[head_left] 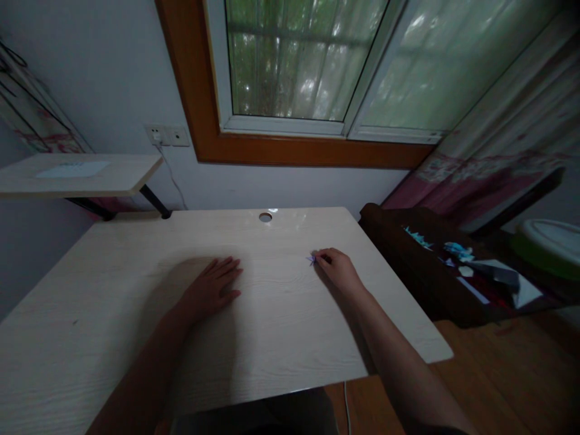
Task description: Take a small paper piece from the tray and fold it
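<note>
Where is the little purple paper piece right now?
In the head view the purple paper piece lies on the desk, right of centre, at the fingertips of the right hand. The round cable hole is beyond it to the left.

A pale wood-grain desk (pixel 136 314) fills the lower middle, a round cable hole (pixel 265 217) near its far edge. Behind it stands a plain white wall (pixel 104 72) with a double socket (pixel 167 135) and a white cord hanging down. Above the far edge, an orange-brown frame holds a sliding window (pixel 312 60) — green leaves blur through sheer fabric. A patterned curtain (pixel 493 151) hangs at the right. Off the desk's left far corner stands a smaller light shelf-table (pixel 81 175); off the right edge, a dark wooden piece of furniture (pixel 408 266) strewn with paper scraps, on brown wooden floor (pixel 498 374). The light is dim — daylight only.
</note>
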Tool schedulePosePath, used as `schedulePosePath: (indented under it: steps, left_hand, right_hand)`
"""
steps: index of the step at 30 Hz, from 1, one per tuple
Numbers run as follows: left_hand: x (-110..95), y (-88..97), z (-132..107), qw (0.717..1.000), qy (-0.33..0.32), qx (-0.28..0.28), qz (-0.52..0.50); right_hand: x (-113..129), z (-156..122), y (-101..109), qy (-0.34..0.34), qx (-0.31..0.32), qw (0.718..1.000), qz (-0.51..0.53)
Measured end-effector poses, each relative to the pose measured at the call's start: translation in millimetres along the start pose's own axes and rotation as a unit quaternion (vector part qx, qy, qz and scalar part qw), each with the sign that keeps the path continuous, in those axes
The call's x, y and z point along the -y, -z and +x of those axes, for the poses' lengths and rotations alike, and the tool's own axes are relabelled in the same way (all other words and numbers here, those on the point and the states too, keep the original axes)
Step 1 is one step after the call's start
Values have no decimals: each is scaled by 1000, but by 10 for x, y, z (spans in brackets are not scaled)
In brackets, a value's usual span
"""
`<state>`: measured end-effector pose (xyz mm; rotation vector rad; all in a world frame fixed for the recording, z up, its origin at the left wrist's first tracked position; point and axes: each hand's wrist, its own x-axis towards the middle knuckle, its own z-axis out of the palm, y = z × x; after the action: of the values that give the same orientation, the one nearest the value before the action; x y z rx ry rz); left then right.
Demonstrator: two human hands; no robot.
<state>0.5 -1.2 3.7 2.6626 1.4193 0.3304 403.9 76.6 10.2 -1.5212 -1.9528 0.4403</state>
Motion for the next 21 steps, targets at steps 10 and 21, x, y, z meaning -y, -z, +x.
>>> schedulePosePath:
  steps: [10,21]
  left_hand:
    - [77,-54,-19,1000,-8,-8,-3]
    - [74,-44,-29,1000,-12,-10,-11]
  right_hand:
    - [-258,83,225,-131,-44,977,161]
    - [-802,643,1557,-213,-413,839,282]
